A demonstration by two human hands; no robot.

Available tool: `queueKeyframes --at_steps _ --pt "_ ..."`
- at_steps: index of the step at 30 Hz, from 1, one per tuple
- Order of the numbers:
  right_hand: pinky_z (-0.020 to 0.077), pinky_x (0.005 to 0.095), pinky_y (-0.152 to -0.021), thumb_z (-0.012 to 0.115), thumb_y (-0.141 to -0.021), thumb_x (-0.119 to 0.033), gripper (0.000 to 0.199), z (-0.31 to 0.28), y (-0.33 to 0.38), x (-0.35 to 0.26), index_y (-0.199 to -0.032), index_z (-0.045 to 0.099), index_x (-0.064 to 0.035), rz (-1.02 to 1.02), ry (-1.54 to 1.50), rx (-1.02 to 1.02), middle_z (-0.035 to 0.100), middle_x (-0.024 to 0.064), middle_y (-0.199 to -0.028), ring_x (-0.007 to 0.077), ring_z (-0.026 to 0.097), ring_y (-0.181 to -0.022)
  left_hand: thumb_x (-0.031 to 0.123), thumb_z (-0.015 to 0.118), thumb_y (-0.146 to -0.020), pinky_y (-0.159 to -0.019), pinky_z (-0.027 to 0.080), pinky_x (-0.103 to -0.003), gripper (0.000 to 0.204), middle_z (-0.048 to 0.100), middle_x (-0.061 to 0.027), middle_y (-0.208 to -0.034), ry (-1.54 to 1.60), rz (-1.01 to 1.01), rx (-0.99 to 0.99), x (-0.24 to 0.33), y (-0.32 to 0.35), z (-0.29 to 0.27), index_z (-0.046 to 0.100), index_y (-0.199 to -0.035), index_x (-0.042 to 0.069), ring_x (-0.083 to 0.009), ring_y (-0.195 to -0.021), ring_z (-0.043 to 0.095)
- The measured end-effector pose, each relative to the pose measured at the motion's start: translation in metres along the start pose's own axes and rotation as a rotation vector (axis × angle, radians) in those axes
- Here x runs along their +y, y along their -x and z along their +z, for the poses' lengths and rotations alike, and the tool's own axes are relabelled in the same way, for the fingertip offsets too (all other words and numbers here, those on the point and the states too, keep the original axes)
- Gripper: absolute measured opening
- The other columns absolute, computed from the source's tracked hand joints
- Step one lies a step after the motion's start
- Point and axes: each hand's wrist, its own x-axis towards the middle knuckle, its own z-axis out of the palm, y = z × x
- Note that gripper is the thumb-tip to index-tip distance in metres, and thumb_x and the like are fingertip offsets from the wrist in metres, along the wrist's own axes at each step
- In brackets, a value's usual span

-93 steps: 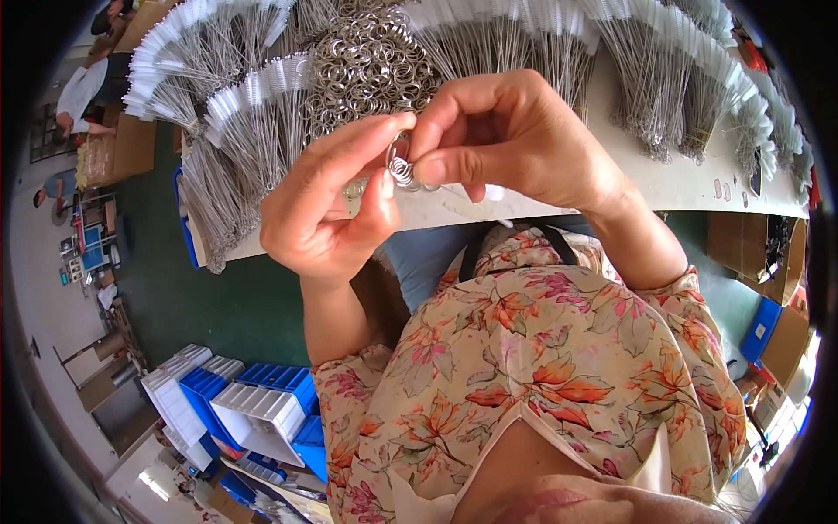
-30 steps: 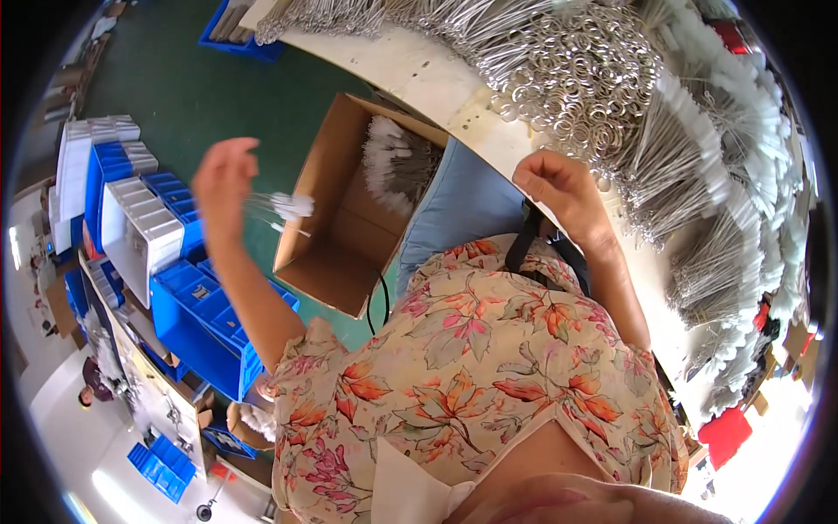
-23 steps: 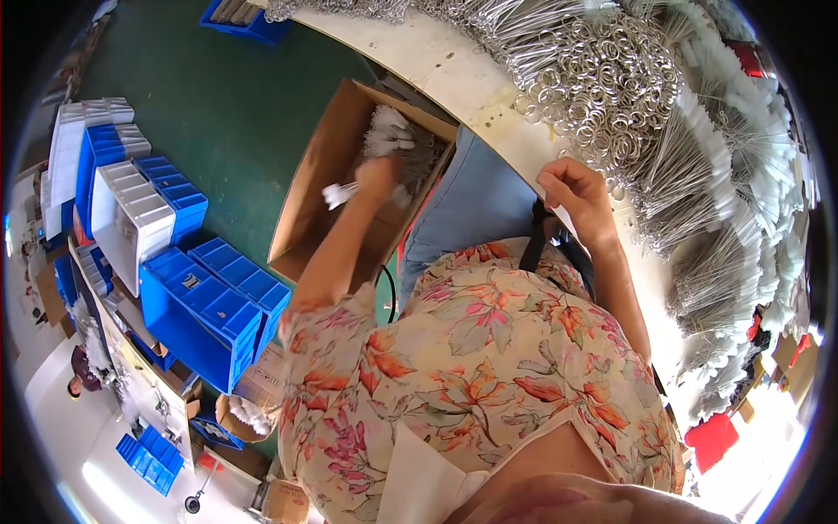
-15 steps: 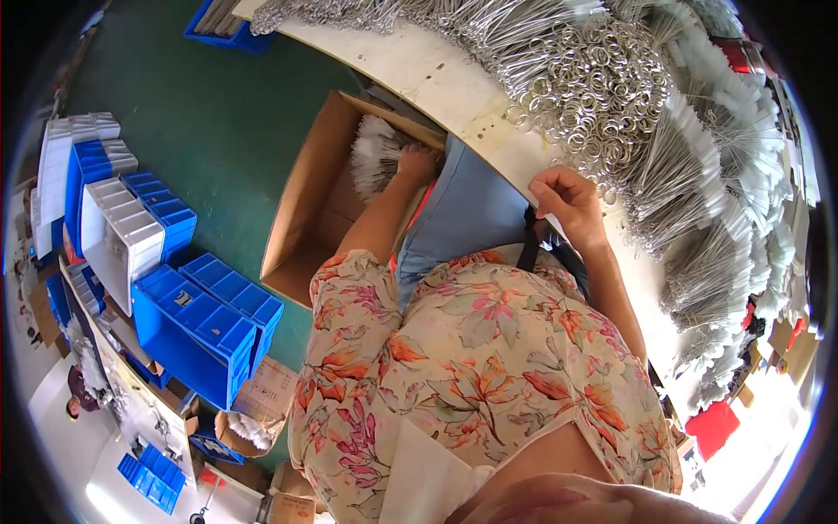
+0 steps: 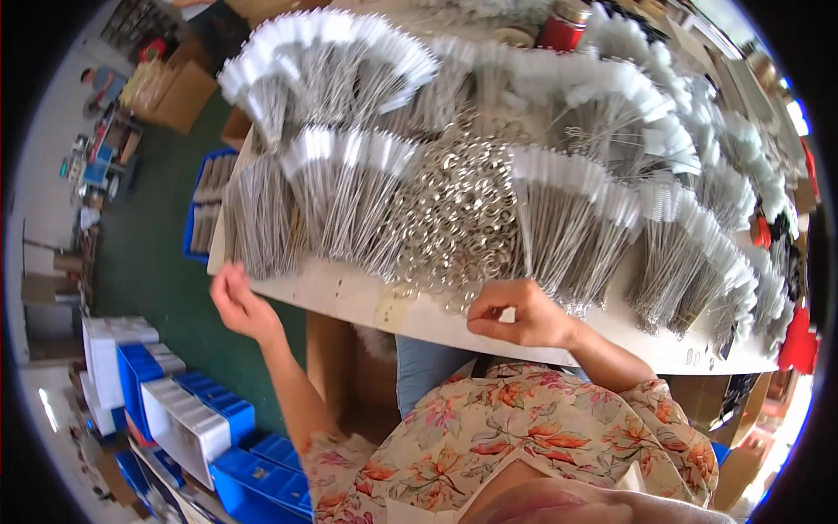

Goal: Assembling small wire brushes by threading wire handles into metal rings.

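Note:
Near the table's left corner my left hand [image 5: 245, 307] is raised, its fingers loosely extended and slightly blurred, with nothing visible in it. The closest things to it are bundles of thin wire-handled brushes [image 5: 262, 223] with white bristle heads. My right hand [image 5: 524, 316] hovers at the table's front edge, thumb and fingertips curled into a pinch. Whether something small sits between those fingertips cannot be made out. Just beyond it lies a heap of silvery metal rings [image 5: 458, 218]. More wire-handled brushes [image 5: 567, 223] stand in fanned rows right of the rings.
Below the table edge, beside my legs, is an open cardboard box [image 5: 336, 362], partly hidden, with white bristles inside. Blue and white plastic crates [image 5: 188, 428] stack at the lower left. A blue crate [image 5: 199, 196] sits past the table's left end. A red container [image 5: 563, 28] stands at the back.
My left hand has left the brush bundle in the cardboard box and risen to the table's left corner. The view has swung toward the table; my right hand stays pinched near the rings.

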Motion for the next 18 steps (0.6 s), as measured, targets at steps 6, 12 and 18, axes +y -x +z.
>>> queueKeyframes --at_steps 6,12,18 --pt "0.0510 0.0246 -0.061 0.065 -0.081 -0.011 0.011 -0.087 0.000 -0.006 -0.089 0.066 -0.0034 -0.041 0.244 0.274 0.065 0.0075 -0.081 0.0131 0.061 -0.069 0.023 0.058 -0.086 -0.074 0.050 -0.032 0.025 0.065 -0.0135 -0.090 -0.108 0.221 -0.623 0.040 -0.126 0.205 0.061 -0.097 0.001 -0.0242 -0.084 0.064" --pt "0.0509 0.0310 -0.063 0.060 -0.078 -0.013 0.014 -0.175 -0.011 0.016 -0.087 0.066 -0.0039 0.079 0.510 0.506 0.066 0.0104 -0.076 0.0207 0.064 -0.065 0.033 0.062 -0.079 -0.071 0.047 -0.046 0.026 0.065 -0.0161 -0.081 -0.777 0.401 -0.629 0.034 -0.145 0.286 0.059 -0.084 0.008 -0.0355 -0.081 0.062" --pt "0.0511 0.0353 -0.064 0.058 -0.078 -0.016 0.016 -0.244 -0.096 0.071 -0.084 0.065 -0.0035 0.097 0.810 0.641 0.065 0.0127 -0.075 0.0268 0.063 -0.067 0.029 0.061 -0.079 -0.066 0.046 -0.047 0.022 0.064 -0.0132 -0.079 -0.707 0.424 -0.614 0.037 -0.141 0.288 0.056 -0.081 0.008 -0.0357 -0.078 0.061"
